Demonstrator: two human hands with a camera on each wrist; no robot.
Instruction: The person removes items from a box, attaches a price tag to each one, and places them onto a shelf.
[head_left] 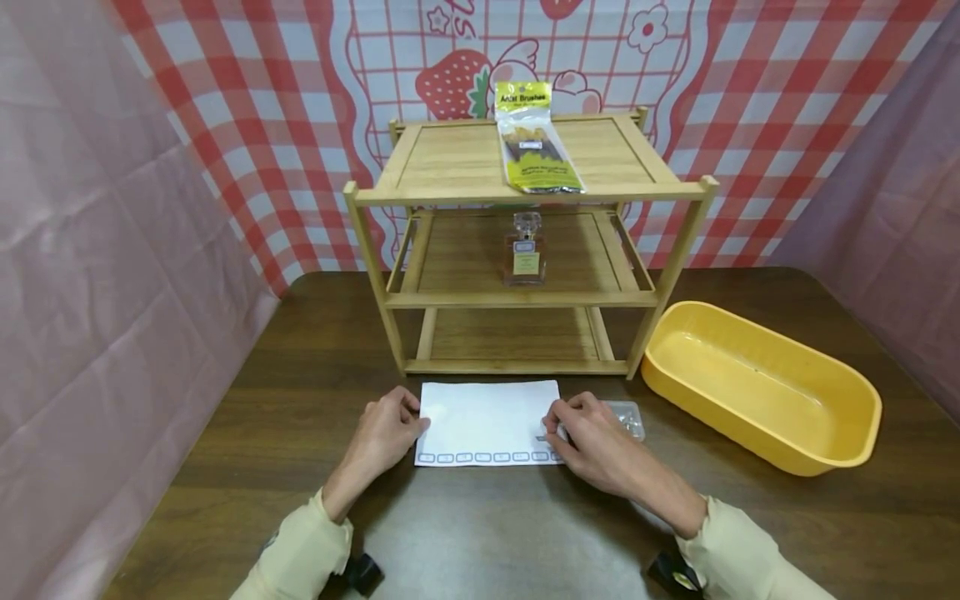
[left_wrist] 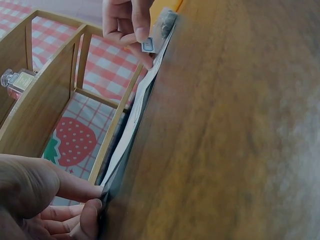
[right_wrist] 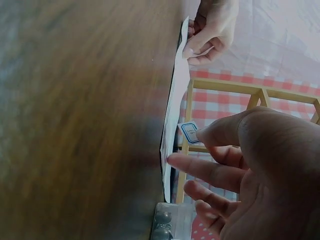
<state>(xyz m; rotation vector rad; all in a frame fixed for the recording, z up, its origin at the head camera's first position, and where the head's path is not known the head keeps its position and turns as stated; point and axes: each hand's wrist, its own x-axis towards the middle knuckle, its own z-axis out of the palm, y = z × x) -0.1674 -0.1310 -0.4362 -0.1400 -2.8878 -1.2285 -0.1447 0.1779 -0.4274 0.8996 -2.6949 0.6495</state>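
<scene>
A white label sheet (head_left: 487, 417) lies on the table, with a row of small blue-bordered labels along its near edge. At its left edge my left hand (head_left: 381, 435) pinches the paper between thumb and finger. Over the sheet's right end, my right hand (head_left: 606, 448) holds one small white label (right_wrist: 190, 132) with a blue border between thumb and index finger. Another finger of that hand touches or nearly touches the sheet. Just beyond the right hand is a small clear plastic box (head_left: 628, 417) with dark round items inside, partly hidden in the head view.
A three-tier wooden shelf (head_left: 521, 367) stands behind the sheet. On its top lies a labelled packet of artist brushes (head_left: 536, 146); a labelled perfume bottle (head_left: 526, 260) stands on the middle tier. At the right is a yellow plastic basin (head_left: 757, 379).
</scene>
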